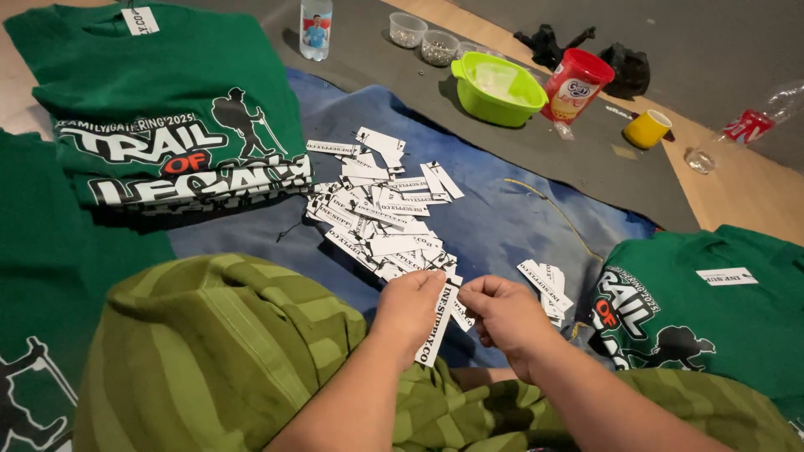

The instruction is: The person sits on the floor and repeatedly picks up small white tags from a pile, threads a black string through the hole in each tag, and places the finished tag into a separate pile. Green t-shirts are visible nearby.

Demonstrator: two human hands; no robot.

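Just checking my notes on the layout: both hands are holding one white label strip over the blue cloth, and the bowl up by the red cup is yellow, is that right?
Not quite: the bowl beside the red cup is lime green, not yellow, as the head view shows. The rest holds: the left hand and right hand both hold one white label strip over the blue cloth.

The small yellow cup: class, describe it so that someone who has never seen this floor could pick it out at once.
Start at the dark grey mat spread across the far side of the floor. Along its right edge, past the lime-green plastic bowl and the tilted red-lidded snack tub, stands the small yellow cup. It is the only yellow thing there, open-topped and upright.
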